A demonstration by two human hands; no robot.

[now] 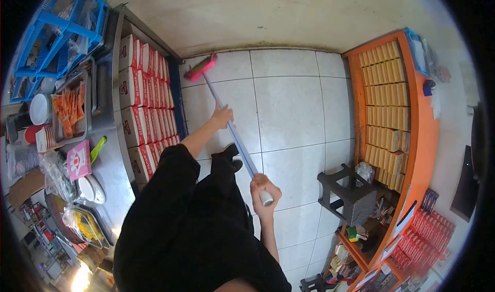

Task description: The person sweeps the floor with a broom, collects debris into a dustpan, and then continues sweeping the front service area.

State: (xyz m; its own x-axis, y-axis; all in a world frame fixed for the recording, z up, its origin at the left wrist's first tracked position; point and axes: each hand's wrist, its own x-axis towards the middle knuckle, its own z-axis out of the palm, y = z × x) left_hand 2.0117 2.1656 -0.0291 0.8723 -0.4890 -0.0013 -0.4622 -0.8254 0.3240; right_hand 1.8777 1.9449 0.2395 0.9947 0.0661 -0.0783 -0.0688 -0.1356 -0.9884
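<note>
A broom with a bright pink head rests on the tiled floor in the far left corner, close to the wall. Its long grey-blue handle slants from there down toward me. My left hand is wrapped round the handle about midway along. Farther back, my right hand grips it close to the pale end cap. The bristles are partly blurred. My black shoe shows on the floor beside the handle.
Left, a metal counter holds a tray of orange food, a blue rack and a pink box; red-and-white boxes line the shelf below. Right, stacked dark stools stand by an orange shelf with yellow boxes.
</note>
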